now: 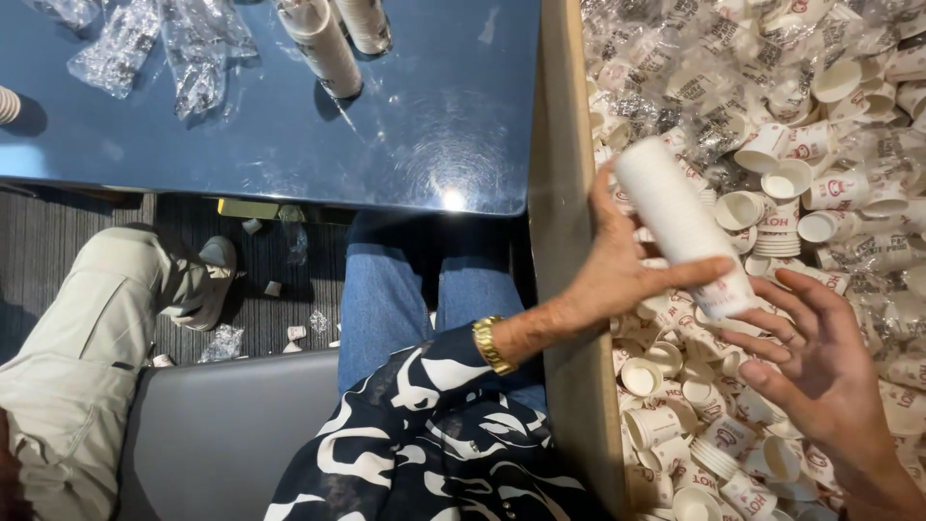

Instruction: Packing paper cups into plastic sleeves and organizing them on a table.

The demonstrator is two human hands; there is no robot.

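Nearest the lens: black-and-white patterned sleeve (pixel 434 444) on the person's own left arm, gold watch (pixel 492 344) at the wrist. Far left, another person's leg in beige trousers (pixel 68 357) and a pale sneaker (pixel 207 285) on dark ribbed flooring, with scraps of clear wrap and a few stray small cups on the floor beside it. Grey seat edge (pixel 222 434) lies between that leg and the wearer's blue jeans (pixel 386 299). Above, a glossy blue table (pixel 289 125) carries crumpled clear plastic sleeves (pixel 159 43) at upper left and wrapped stacks of paper cups (pixel 328 39) lying near the top edge. Right of the table, the tall cardboard wall of a box (pixel 564 241) runs top to bottom. The left hand (pixel 627 275) reaches over that wall, fingers curled loosely around a long white stack of nested paper cups (pixel 680 227), thumb across the lower part; the stack is tilted, top end leaning up-left, bottom end down-right, held in the air above the box contents. The right hand (pixel 820 371) is spread open, palm up, fingers splayed, fingertips just beside or touching the stack's lower end; cannot tell if there is real contact, and it grips nothing. The box is filled with loose small paper cups (pixel 791 178), white with red and dark print, mixed with clear wrap.
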